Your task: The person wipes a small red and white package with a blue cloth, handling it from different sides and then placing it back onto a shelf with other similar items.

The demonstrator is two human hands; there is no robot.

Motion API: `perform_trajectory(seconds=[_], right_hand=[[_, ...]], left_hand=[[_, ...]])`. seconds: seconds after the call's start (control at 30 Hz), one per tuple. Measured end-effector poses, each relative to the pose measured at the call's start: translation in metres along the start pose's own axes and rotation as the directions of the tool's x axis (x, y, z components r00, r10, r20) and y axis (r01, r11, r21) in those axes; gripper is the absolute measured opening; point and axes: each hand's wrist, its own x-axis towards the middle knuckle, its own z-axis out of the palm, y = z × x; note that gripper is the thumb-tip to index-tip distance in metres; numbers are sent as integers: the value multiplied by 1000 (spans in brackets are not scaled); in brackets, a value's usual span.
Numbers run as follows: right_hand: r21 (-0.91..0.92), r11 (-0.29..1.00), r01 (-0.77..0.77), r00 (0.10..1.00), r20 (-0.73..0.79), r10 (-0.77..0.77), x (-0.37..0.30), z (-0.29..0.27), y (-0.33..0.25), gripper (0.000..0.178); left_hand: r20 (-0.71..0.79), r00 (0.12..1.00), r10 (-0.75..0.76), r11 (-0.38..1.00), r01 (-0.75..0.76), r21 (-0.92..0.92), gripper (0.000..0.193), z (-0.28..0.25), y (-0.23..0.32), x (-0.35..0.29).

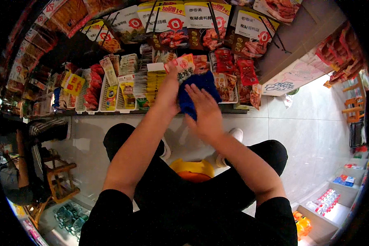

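My left hand (168,93) is closed around a snack packet (185,63) with a red and white top, held up above the front of the shelf. A dark blue cloth (211,85) covers the lower part of this packet. My right hand (207,111), slightly blurred, presses the cloth against the packet with its fingers laid over the folds. Behind and beside my hands stand white plastic baskets (120,99) full of small snack packets. Yellow packets (152,84) sit just left of my left hand, and brown-red packets (226,85) fill the basket to the right.
Larger snack bags (211,30) hang on dark hooks above the baskets. A yellow stool (194,167) is between my legs on the tiled floor (299,131). At the left, a person (22,164) sits near a wooden chair (61,176). Bottled drinks (326,201) stand in bins at the lower right.
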Motion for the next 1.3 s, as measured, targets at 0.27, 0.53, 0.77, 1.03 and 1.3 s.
perform_trajectory(seconds=[0.27,0.53,0.77,1.03,1.3], right_hand=[[889,217,-403,632,98,769,15,-9,49,34],[802,413,-431,777,97,622,11,5,-4,34],[760,477,-442,801,95,592,9,13,-3,32],[591,667,-454,813,-31,581,30,-1,22,29],[506,716,-482,757,-170,630,38,-17,10,26]], left_hand=[[-73,964,254,967,-255,-7,55,3,7,7],[-172,634,754,517,-411,751,48,-4,-23,29],[-137,851,506,790,-394,469,41,6,-21,18],[146,989,2,972,32,-233,39,19,-27,-4],[77,994,-77,997,78,-15,42,18,-30,-9]])
